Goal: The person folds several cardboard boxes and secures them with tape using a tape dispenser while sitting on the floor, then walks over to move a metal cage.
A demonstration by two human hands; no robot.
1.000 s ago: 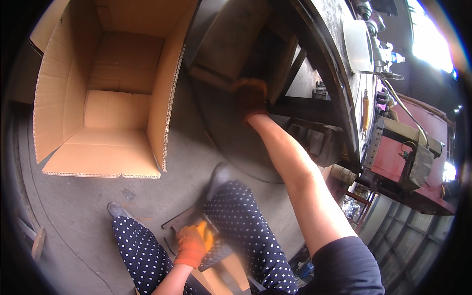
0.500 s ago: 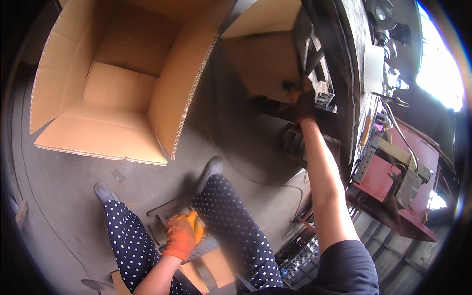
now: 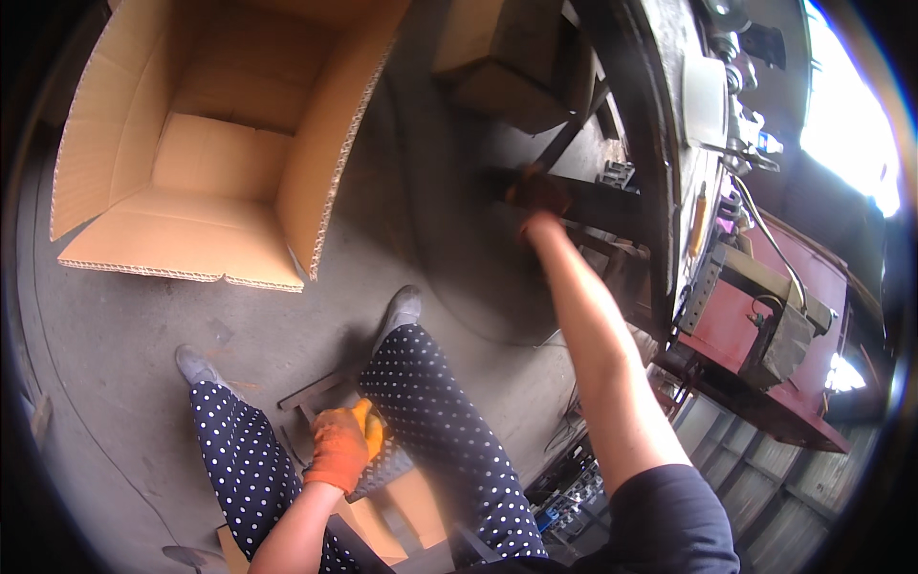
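My left hand, in an orange glove with yellow-orange fingers, is curled closed between my knees. Whatever it holds, if anything, is hidden by the glove. Beneath it lies a dark grey textured pad, next to a flat metal frame. My right hand, also gloved, reaches out at the end of a stretched arm. It is in shadow and blurred, close to a dark bar under the workbench; its fingers cannot be made out.
A large open cardboard box stands at the far left. Another carton sits in shadow beside the bench. Pink machinery stands at the right. A cardboard piece lies beneath me, and a cable runs over the floor.
My right hand has moved left and slightly nearer, away from the bench's underside. The far carton looks tilted differently and farther off. My left hand stays closed between my knees. The whole view has shifted slightly.
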